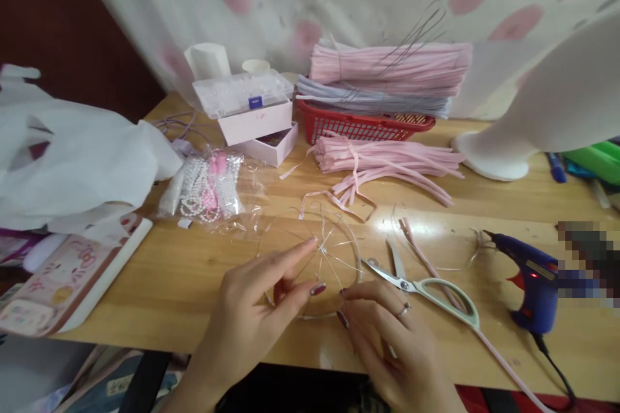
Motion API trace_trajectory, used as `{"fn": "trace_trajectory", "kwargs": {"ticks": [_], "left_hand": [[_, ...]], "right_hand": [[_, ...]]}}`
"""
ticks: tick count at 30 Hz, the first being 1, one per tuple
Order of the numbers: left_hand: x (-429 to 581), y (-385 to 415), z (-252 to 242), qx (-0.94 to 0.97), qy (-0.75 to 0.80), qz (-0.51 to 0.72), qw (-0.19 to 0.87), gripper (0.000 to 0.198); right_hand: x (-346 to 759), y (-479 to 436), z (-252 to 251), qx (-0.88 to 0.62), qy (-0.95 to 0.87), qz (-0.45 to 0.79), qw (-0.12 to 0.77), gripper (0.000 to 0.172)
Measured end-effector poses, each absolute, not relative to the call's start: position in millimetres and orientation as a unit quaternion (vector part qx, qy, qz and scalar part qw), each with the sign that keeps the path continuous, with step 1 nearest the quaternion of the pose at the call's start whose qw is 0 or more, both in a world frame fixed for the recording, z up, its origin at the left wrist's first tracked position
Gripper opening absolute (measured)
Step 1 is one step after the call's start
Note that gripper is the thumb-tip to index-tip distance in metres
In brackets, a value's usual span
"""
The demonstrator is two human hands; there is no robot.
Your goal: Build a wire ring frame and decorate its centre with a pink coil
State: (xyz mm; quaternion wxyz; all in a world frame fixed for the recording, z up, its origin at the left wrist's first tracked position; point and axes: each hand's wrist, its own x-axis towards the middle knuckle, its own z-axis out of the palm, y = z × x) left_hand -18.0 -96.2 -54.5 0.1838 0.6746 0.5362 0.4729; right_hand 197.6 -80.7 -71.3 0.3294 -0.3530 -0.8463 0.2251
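Observation:
My left hand [256, 306] pinches thin silver wires where they cross inside a wire hoop [356, 251] lying on the wooden table [159, 284]; its forefinger tip rests on the crossing. My right hand [392, 348] curls beside it at the hoop's near rim, fingertips on the wire, a ring on one finger. Scissors [426, 287] with pale green handles lie just right of my right hand. A loose pink strip [436, 271] runs under them toward the table's front edge.
A blue glue gun [533, 277] stands at the right, cord trailing off the edge. Pink strips [387, 161] lie before a red basket [363, 124] stacked with more. Bagged beads [208, 190], bead boxes [252, 110], white cloth [72, 161] and a white foam stand [533, 116] surround.

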Motion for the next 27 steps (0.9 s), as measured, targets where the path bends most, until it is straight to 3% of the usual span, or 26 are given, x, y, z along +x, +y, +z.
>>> {"fn": "trace_trajectory", "kwargs": {"ticks": [17,22,27], "left_hand": [[-27,-92,-57,0.745,0.502,0.416,0.141,0.039],[-32,-91,-51,0.785,0.498,0.358,0.088,0.041],[-37,-92,-48,0.809,0.486,0.324,0.063,0.043]], "right_hand": [[204,-74,-64,-0.343,-0.835,0.268,0.338,0.019],[205,-79,-53,-0.412,-0.806,0.193,0.378,0.029],[184,-69,-46,-0.379,-0.858,0.092,0.334,0.053]]}}
